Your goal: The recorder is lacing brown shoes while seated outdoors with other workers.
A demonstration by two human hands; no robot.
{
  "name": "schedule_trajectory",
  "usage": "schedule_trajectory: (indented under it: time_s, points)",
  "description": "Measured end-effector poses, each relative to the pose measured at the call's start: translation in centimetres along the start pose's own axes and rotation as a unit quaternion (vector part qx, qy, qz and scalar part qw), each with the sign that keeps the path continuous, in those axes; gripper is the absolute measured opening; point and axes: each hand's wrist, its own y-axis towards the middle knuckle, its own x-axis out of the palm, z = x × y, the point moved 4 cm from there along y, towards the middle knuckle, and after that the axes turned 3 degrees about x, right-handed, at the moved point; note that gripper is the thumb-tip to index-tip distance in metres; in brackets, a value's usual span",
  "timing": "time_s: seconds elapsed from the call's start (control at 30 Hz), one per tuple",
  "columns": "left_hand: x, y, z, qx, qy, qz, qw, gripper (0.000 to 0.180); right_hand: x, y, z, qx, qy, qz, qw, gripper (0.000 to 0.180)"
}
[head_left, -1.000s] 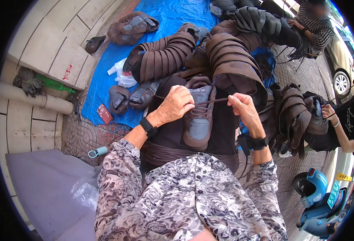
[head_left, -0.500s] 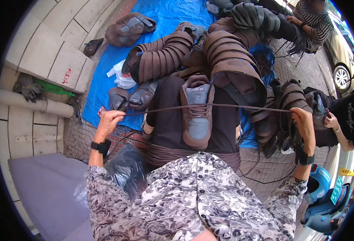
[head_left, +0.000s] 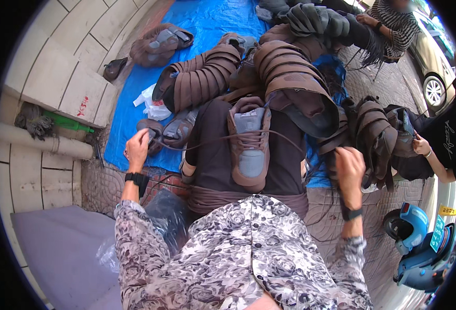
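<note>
A brown and grey lace-up shoe [head_left: 249,163] stands between my thighs, toe toward me. Its brown shoelace [head_left: 222,137] crosses the upper eyelets and hangs out loosely on both sides. My left hand [head_left: 136,149] is raised left of the shoe, fingertips pinched on one length of the lace. On the other side my right hand [head_left: 350,168] is slightly blurred, its fingers curled. The right length of lace sags toward it and gets lost against the dark background, so what those fingers hold is hidden. A bundle of brown laces [head_left: 197,199] lies across my lap.
Rows of nested brown shoes [head_left: 199,77] and a second stack [head_left: 292,72] lie on a blue tarp [head_left: 127,124]. At right, a co-worker's hand [head_left: 421,144] touches a shoe. A striped-sleeved person works far right. Blue scooters [head_left: 414,243] stand at right, a dark plastic bag [head_left: 168,217] at left.
The shoelace was stretched straight between both hands and now hangs slack. My right hand has come inward and slightly lower; the left has turned upward and moved slightly outward.
</note>
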Motion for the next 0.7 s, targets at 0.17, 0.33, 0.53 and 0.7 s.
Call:
schedule_trajectory:
  time_s: [0.17, 0.33, 0.53, 0.7]
  points:
    - [6.2, 4.4, 8.0, -0.077, -0.329, -0.043, 0.94, 0.027, 10.3, 4.7, -4.1, 0.24, 0.371, -0.112, 0.89, 0.019]
    - [9.8, 5.0, 16.2, -0.083, -0.466, -0.162, 0.866, 0.025, 13.6, 5.1, -5.1, 0.284, 0.458, -0.272, 0.797, 0.013]
    - [13.2, 4.0, 22.2, -0.073, -0.453, -0.283, 0.842, 0.013, 13.7, 5.2, -5.5, 0.281, 0.43, -0.29, 0.808, 0.011]
    - [14.1, 3.1, 24.4, -0.026, -0.359, -0.338, 0.87, 0.014, 13.5, 6.1, -6.0, 0.257, 0.379, -0.305, 0.835, 0.013]
